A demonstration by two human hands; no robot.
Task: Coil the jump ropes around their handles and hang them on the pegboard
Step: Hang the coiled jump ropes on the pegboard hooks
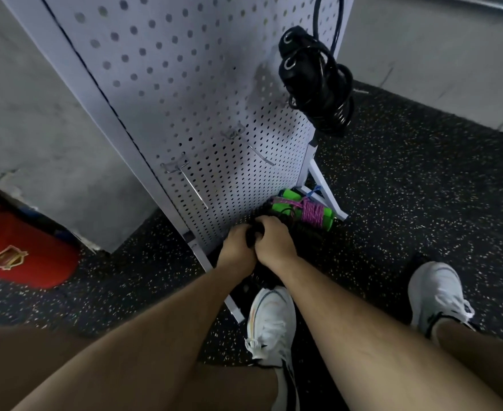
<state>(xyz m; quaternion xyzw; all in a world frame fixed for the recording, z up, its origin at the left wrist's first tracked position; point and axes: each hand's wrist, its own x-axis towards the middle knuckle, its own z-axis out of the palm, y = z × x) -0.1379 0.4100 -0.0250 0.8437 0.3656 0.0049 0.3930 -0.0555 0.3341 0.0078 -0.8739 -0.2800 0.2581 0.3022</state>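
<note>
Jump rope in black [251,236] is sitting low over the floor [407,188] at the foot of the pegboard [185,84]. Both bare hands are holding it. The left grip [238,247] and the right grip [274,241] are pressing against each other, with fingers curling round the dark bundle, so neither is standing wide. I cannot tell how much of what lies under the fingers is handle and how much is cord.

It is probably light. The cord looks limp and springy and may loosen if released, while the handles are likely the stiff part. Judging from that, one grip should be taking the paired handles while the other is pinning the last turn of cord.

A green-handled rope [306,213], wound in pink cord, is lying just beyond the right grip by the pegboard's foot. Another black rope [318,84] is hanging at the board's upper right. Two hooks [185,179] [253,146] are carrying nothing.
</note>
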